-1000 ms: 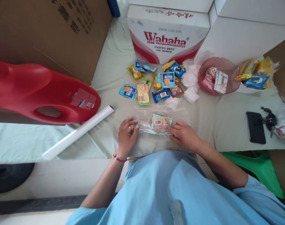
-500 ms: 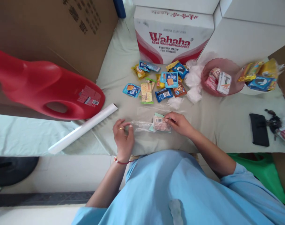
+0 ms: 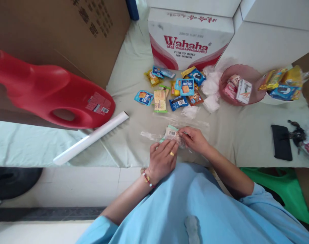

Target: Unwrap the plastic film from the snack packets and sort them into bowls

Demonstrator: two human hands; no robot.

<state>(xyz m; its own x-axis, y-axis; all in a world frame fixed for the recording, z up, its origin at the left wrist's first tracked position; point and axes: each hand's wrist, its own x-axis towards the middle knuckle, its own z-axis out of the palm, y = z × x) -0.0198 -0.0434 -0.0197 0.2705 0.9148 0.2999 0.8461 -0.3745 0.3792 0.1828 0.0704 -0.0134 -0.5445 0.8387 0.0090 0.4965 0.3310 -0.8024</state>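
A small snack packet [image 3: 172, 133] with a barcode and pale green edges lies on the cloth in front of me, clear plastic wrap [image 3: 150, 136] around and beside it. The fingers of my left hand [image 3: 163, 157] are bent and held together at its lower edge, the thumb hidden beneath. At the packet's right edge, my right hand [image 3: 196, 139] pinches the packet and its wrap. Just beyond are several snack packets, among them a yellow-green one [image 3: 160, 100], a blue one [image 3: 144, 97] and a dark blue one [image 3: 178, 102].
A white plastic-film roll [image 3: 93, 137] and a red jug [image 3: 75, 98] lie left. Behind stands a Wahaha carton [image 3: 190, 44]. Crumpled clear plastic [image 3: 210, 83], a pink bowl [image 3: 226, 93] of snacks, a white bowl [image 3: 276, 99], a black phone [image 3: 281, 142] and keys [image 3: 298, 134] are to the right.
My left hand has moved right, from the plastic wrap's left end to the packet's lower edge. The packet is slightly turned. My right hand stays at its right edge, a little lower.
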